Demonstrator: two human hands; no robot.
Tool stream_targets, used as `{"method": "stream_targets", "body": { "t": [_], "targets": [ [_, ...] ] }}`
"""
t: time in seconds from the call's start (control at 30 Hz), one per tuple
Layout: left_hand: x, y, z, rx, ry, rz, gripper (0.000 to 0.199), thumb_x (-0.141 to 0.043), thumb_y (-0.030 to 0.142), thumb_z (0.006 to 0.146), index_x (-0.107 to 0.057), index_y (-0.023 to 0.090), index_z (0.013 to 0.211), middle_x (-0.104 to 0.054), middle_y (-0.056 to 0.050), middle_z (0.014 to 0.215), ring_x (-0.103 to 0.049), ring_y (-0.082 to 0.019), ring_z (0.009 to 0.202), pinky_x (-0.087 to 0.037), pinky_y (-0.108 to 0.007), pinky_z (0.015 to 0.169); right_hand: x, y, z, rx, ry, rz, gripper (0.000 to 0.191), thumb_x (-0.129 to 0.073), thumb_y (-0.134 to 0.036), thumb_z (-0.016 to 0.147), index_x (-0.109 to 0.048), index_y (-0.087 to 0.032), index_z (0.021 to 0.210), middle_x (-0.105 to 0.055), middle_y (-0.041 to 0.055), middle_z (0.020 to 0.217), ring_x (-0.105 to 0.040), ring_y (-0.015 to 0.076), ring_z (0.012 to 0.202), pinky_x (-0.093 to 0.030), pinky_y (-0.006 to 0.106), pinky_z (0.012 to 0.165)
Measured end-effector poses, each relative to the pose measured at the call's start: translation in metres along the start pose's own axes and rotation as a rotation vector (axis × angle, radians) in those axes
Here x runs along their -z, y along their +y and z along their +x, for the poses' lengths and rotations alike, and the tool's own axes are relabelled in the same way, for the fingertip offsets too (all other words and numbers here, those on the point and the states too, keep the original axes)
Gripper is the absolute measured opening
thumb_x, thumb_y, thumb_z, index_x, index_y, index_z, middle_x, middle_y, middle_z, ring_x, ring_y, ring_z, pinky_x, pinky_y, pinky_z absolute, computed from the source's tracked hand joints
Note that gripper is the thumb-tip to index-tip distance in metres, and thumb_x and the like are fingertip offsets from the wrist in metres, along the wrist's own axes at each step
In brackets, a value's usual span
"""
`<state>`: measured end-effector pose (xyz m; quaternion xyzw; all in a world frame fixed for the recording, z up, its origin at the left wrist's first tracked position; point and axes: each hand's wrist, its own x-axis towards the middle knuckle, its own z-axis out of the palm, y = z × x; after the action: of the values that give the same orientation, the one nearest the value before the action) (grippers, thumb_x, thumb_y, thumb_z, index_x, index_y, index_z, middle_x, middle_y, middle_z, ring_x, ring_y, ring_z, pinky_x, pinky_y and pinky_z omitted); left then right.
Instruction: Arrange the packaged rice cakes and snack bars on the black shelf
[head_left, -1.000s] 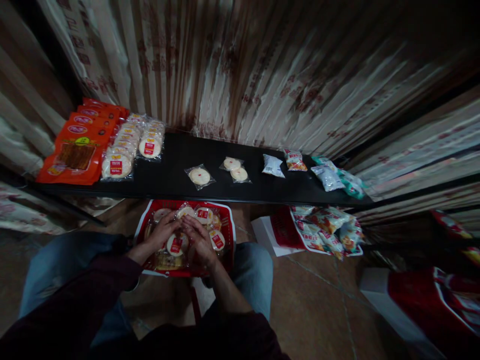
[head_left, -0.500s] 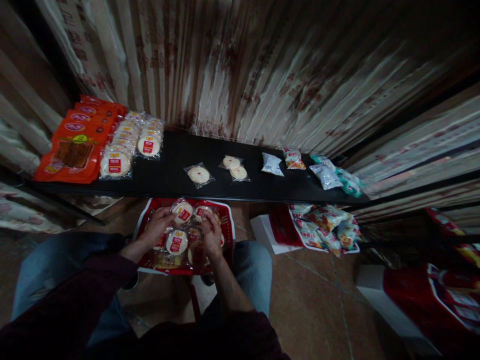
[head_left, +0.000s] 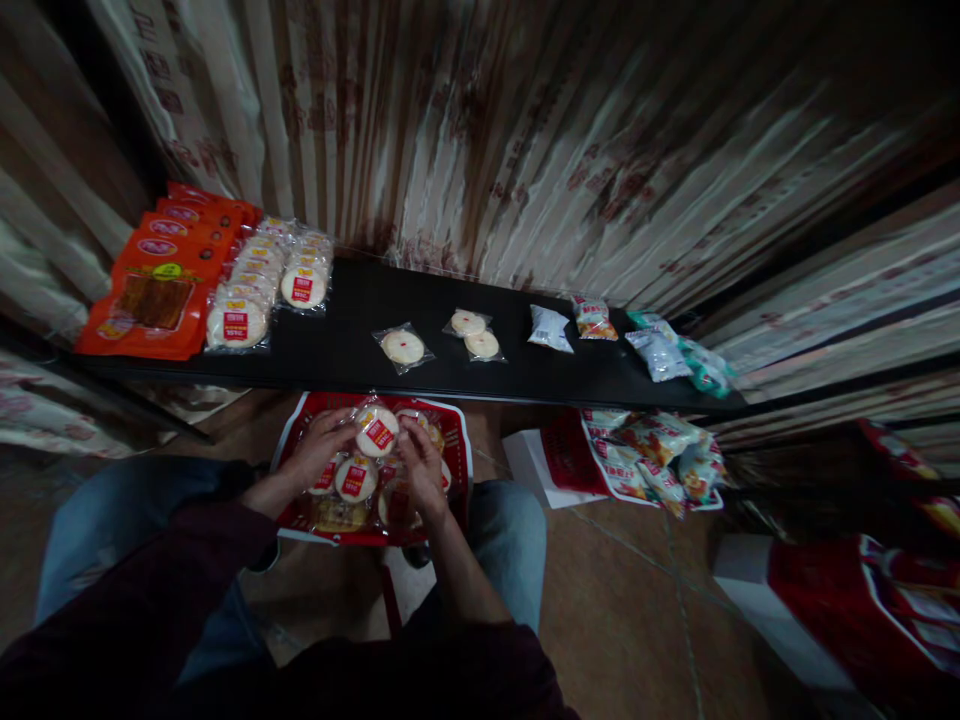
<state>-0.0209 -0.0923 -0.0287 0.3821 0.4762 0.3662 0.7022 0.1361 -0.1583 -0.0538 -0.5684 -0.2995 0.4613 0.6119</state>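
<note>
A clear packet of round white rice crackers (head_left: pixel 376 432) with a red label is held up between my two hands, over a red basket (head_left: pixel 285 450). My left hand (head_left: pixel 324 447) is closed on the packet's left edge. The fingers of my right hand (head_left: pixel 421 462) are closed on its right edge. Beneath lie several more cracker packets (head_left: pixel 355 480) in the basket, partly hidden by my hands. A yellowish packet (head_left: pixel 341 515) shows near the basket's front.
A black shelf (head_left: pixel 337 350) carries orange snack bags (head_left: pixel 150 300), rows of cracker packets (head_left: pixel 238 320), loose cracker packets (head_left: pixel 403 346) and small snack bags (head_left: pixel 550 328). Right of my legs stands another basket of snack bags (head_left: pixel 660 440); a red basket (head_left: pixel 817 590) is farther right.
The held cracker packet has moved slightly right and now sits between both hands. My right hand has shifted from another packet to this one's edge. The view has shifted slightly.
</note>
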Motion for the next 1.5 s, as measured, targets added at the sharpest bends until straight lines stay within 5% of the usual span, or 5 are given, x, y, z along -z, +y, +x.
{"method": "stream_targets", "body": {
  "t": [0.47, 0.8, 1.03, 1.3, 1.5],
  "targets": [
    [0.005, 0.008, -0.006, 0.022, -0.052, -0.047, 0.059, -0.08, 0.033, 0.053, -0.06, 0.014, 0.106, -0.066, -0.005, 0.088, -0.063, -0.018, 0.074, -0.049, -0.032, 0.07, 0.002, 0.009, -0.003, -0.073, 0.064, 0.12, 0.026, -0.071, -0.037, 0.067, -0.062, -0.024, 0.087, -0.064, -0.003, 0.076, -0.058, 0.0134, 0.068, -0.048, 0.027, 0.068],
    [0.002, -0.006, -0.014, 0.125, -0.025, -0.243, 0.046, -0.079, 0.029, 0.058, -0.059, 0.02, 0.098, -0.065, -0.003, 0.09, -0.064, -0.017, 0.085, -0.049, -0.033, 0.084, -0.004, 0.0, -0.013, -0.011, 0.016, 0.056, 0.024, -0.07, -0.035, 0.07, -0.063, -0.023, 0.089, -0.067, -0.0006, 0.086, -0.061, 0.0158, 0.078, -0.049, 0.029, 0.075],
    [0.0, -0.009, -0.013, 0.271, -0.112, -0.325, 0.028, -0.068, 0.044, 0.07, -0.06, 0.019, 0.08, -0.068, -0.005, 0.081, -0.064, -0.019, 0.081, -0.049, -0.029, 0.071, -0.014, -0.018, -0.028, -0.022, -0.199, -0.021, 0.031, -0.069, -0.041, 0.074, -0.067, -0.026, 0.102, -0.069, 0.002, 0.107, -0.063, 0.0198, 0.097, -0.048, 0.033, 0.089],
    [-0.001, -0.005, -0.012, 0.12, 0.025, -0.391, 0.022, -0.066, 0.034, 0.069, -0.06, 0.02, 0.086, -0.066, -0.001, 0.079, -0.063, -0.018, 0.074, -0.05, -0.029, 0.061, -0.02, -0.029, -0.035, 0.012, -0.432, -0.05, 0.036, -0.062, -0.048, 0.08, -0.069, -0.026, 0.107, -0.064, 0.0045, 0.123, -0.053, 0.0248, 0.121, -0.037, 0.043, 0.106],
    [0.005, -0.003, -0.01, 0.188, 0.011, -0.427, 0.031, -0.062, 0.039, 0.071, -0.062, 0.018, 0.094, -0.069, -0.004, 0.081, -0.065, -0.022, 0.075, -0.051, -0.032, 0.06, -0.022, -0.027, -0.034, -0.004, -0.358, -0.016, 0.035, -0.065, -0.048, 0.077, -0.07, -0.025, 0.103, -0.066, 0.0052, 0.119, -0.054, 0.0244, 0.119, -0.037, 0.042, 0.106]
  ]
}}
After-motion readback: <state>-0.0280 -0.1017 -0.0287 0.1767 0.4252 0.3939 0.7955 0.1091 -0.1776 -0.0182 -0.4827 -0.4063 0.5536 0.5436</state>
